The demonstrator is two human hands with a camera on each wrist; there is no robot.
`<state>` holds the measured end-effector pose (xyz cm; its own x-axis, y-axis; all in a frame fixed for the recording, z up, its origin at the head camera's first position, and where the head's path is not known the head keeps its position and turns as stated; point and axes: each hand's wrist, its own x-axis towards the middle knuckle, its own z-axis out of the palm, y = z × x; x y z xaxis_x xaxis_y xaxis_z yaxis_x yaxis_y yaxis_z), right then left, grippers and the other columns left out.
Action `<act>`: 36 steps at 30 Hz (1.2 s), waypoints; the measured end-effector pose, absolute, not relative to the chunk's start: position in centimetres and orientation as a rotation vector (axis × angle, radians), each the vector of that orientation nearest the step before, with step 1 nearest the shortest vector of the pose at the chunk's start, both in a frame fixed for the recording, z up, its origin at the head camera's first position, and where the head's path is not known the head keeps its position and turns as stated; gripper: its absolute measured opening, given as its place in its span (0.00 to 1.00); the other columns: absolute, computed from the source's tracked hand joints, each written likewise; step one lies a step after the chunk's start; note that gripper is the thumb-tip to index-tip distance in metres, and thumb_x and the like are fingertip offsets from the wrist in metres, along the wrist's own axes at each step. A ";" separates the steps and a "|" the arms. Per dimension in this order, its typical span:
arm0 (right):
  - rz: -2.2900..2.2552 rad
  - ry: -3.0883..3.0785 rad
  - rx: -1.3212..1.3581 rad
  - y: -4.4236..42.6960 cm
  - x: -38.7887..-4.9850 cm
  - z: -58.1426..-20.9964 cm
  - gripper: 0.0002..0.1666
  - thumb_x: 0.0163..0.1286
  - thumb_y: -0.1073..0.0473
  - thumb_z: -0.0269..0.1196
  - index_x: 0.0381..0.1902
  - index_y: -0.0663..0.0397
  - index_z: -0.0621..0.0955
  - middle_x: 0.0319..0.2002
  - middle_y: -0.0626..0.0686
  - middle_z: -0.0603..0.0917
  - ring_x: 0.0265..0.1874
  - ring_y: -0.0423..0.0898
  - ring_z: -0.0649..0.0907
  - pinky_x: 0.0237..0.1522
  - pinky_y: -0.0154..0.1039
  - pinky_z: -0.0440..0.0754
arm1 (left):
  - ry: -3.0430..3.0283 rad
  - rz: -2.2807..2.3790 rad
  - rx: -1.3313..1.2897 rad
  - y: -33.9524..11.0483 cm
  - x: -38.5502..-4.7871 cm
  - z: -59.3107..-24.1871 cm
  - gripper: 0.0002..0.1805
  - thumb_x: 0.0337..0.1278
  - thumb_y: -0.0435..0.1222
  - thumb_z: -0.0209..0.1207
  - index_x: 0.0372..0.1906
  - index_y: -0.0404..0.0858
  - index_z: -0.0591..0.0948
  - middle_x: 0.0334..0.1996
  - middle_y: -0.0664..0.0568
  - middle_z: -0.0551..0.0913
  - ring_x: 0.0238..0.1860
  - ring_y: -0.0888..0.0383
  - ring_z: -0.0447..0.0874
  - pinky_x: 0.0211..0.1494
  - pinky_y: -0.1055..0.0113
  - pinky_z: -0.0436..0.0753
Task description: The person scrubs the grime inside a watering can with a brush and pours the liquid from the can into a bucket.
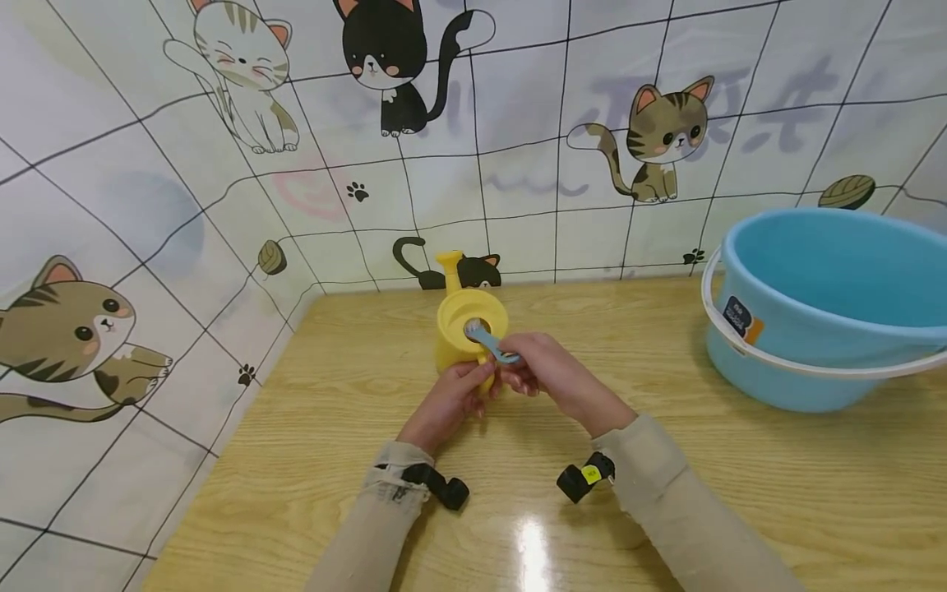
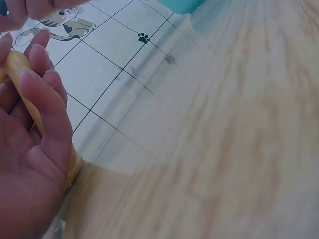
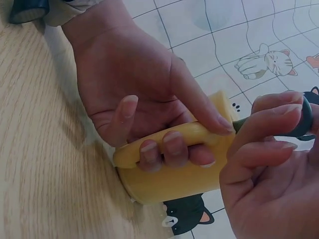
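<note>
A yellow watering can (image 1: 450,325) stands on the table near the wall, its spout facing away from me. My left hand (image 1: 447,401) grips the can's handle, and the right wrist view shows the fingers curled round that handle (image 3: 187,134). Between the thumb and fingers of my right hand (image 1: 558,374) is the hooked end of a small blue brush (image 1: 488,339). The brush slants into the can's round top opening, with its pale bristled head at the hole. How far down the head reaches, I cannot tell. In the left wrist view, the left hand (image 2: 40,134) partly covers the handle.
A large light-blue bucket (image 1: 806,374) with a white carrying handle (image 1: 814,370) stands at the right. The wood-grain table (image 1: 355,345) meets a wall covering (image 1: 518,189) printed with cats behind and to the left.
</note>
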<state>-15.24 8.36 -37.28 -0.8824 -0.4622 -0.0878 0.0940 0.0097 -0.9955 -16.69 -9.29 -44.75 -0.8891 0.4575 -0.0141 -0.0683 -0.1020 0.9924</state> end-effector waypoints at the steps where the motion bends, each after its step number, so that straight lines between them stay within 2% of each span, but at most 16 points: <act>1: -1.921 1.903 -0.392 8.3 -15.2 -37.2 0.23 0.65 0.51 0.47 0.31 0.70 0.75 0.13 0.50 0.68 0.12 0.43 0.65 0.15 0.33 0.60 | 1.813 2.063 0.424 -9.3 -16.7 -44.8 0.19 0.58 0.50 0.52 0.36 0.36 0.77 0.27 0.47 0.72 0.28 0.58 0.68 0.20 0.70 0.68; 6: -1.916 1.890 -0.412 8.2 -15.0 -37.1 0.21 0.65 0.52 0.48 0.25 0.66 0.73 0.12 0.50 0.67 0.12 0.43 0.65 0.15 0.34 0.60 | 1.799 2.060 0.421 -9.6 -16.7 -44.8 0.21 0.58 0.50 0.51 0.36 0.34 0.76 0.26 0.48 0.72 0.22 0.58 0.65 0.19 0.70 0.66; 8: -1.916 1.884 -0.415 8.2 -15.0 -37.0 0.20 0.65 0.53 0.48 0.24 0.66 0.72 0.12 0.50 0.67 0.12 0.43 0.64 0.15 0.33 0.60 | 1.795 2.040 0.435 -9.7 -16.6 -44.5 0.22 0.60 0.50 0.49 0.37 0.31 0.74 0.27 0.48 0.71 0.24 0.57 0.64 0.19 0.69 0.65; 14: -1.880 1.886 -0.410 8.2 -14.8 -36.5 0.20 0.65 0.54 0.48 0.28 0.70 0.71 0.12 0.50 0.66 0.11 0.43 0.63 0.14 0.33 0.60 | 1.789 2.045 0.460 -9.8 -16.4 -44.4 0.21 0.61 0.49 0.49 0.37 0.33 0.74 0.27 0.48 0.70 0.30 0.56 0.66 0.19 0.69 0.65; 18: -1.850 1.887 -0.422 8.4 -14.7 -36.2 0.20 0.65 0.54 0.47 0.28 0.69 0.72 0.12 0.50 0.66 0.11 0.42 0.64 0.14 0.33 0.60 | 1.770 2.074 0.451 -9.8 -16.7 -45.0 0.18 0.60 0.49 0.50 0.34 0.37 0.76 0.26 0.50 0.71 0.29 0.57 0.66 0.17 0.70 0.64; 24: -1.821 1.887 -0.441 9.1 -14.6 -35.8 0.19 0.66 0.53 0.47 0.28 0.66 0.71 0.11 0.49 0.65 0.10 0.42 0.63 0.13 0.32 0.60 | 1.770 2.063 0.435 -9.7 -16.6 -44.8 0.20 0.58 0.51 0.51 0.39 0.37 0.77 0.27 0.51 0.72 0.30 0.59 0.68 0.18 0.70 0.65; 31: -1.804 1.878 -0.441 9.7 -14.6 -35.3 0.21 0.67 0.52 0.48 0.33 0.70 0.70 0.10 0.49 0.65 0.10 0.41 0.62 0.13 0.32 0.60 | 1.757 2.050 0.412 -9.6 -16.7 -44.7 0.20 0.58 0.50 0.51 0.42 0.37 0.78 0.30 0.50 0.73 0.31 0.60 0.68 0.19 0.71 0.64; 36: -1.797 1.874 -0.460 10.2 -14.6 -35.1 0.22 0.67 0.52 0.48 0.35 0.72 0.71 0.10 0.49 0.65 0.09 0.41 0.62 0.13 0.33 0.60 | 1.756 2.028 0.447 -9.6 -16.4 -44.1 0.17 0.62 0.45 0.48 0.41 0.37 0.78 0.31 0.51 0.74 0.31 0.60 0.68 0.20 0.70 0.66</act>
<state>-14.65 10.19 -35.06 -0.8181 -0.5623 -0.1206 0.0969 0.0719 -0.9927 -16.42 -9.57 -44.14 -0.8605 0.5086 -0.0303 -0.1027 -0.1150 0.9880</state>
